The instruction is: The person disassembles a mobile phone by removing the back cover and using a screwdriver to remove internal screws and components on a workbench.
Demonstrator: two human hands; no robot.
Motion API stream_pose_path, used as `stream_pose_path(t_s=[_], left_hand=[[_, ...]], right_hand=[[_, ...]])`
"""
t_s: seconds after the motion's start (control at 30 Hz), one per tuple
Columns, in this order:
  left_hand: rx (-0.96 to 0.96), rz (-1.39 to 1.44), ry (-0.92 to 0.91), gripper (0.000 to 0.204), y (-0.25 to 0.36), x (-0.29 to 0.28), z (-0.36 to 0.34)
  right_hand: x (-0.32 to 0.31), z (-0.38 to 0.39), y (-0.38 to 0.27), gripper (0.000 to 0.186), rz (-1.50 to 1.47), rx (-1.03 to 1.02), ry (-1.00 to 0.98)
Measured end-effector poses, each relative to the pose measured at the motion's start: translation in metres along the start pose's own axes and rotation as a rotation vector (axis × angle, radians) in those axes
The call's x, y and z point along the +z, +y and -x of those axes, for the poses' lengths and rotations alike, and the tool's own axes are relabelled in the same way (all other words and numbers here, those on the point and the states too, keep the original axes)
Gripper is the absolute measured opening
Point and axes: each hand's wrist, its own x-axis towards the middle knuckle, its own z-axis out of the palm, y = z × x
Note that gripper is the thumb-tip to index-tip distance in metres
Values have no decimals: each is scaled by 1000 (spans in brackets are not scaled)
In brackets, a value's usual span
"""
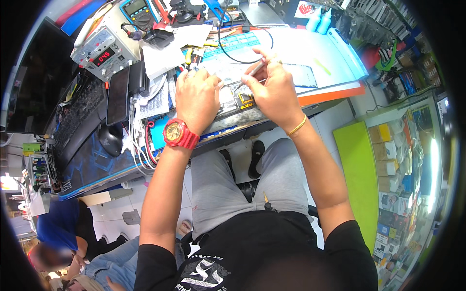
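Note:
My left hand point(196, 94), with a red watch, has its fingers curled down at the left end of an opened phone point(225, 99) on the bench; what they grip is hidden. My right hand point(271, 82) pinches a thin silver pen-like tool point(255, 69), angled down toward the phone's inner parts. A yellow-and-black part point(245, 101) lies in the phone beside my right thumb. A pale phone-sized panel point(305, 76) lies just right of my right hand, on a light blue mat point(340, 68). A black cable point(233, 60) loops above my hands.
A power supply point(104, 51), upright phone point(118, 94), keyboard point(80, 121), mouse point(109, 138) and monitor point(41, 72) crowd the left side. Two blue bottles point(319, 22) stand at back right. A glass display case point(403, 184) is at right. Two other people point(58, 223) are at lower left.

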Motion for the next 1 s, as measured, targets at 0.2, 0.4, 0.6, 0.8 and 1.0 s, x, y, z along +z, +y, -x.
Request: stream_pose_path(t_s=[0.2,0.4,0.6,0.8,1.0], left_hand=[[-56,80,90,17,11,-2,21],[-83,194,124,15,22,-2,51],[-87,175,141,15,24,-1,52],[-82,185,135,14,23,-2,53],[-102,196,115,14,24,-4,53]], right_hand=[[3,-2,6,52,-10,-4,23],[3,-5,5,47,122,-16,-24],[7,-11,2,44,495,-267,-60],[8,-15,4,39,536,-382,-83],[8,-17,11,42,339,-433,-158]])
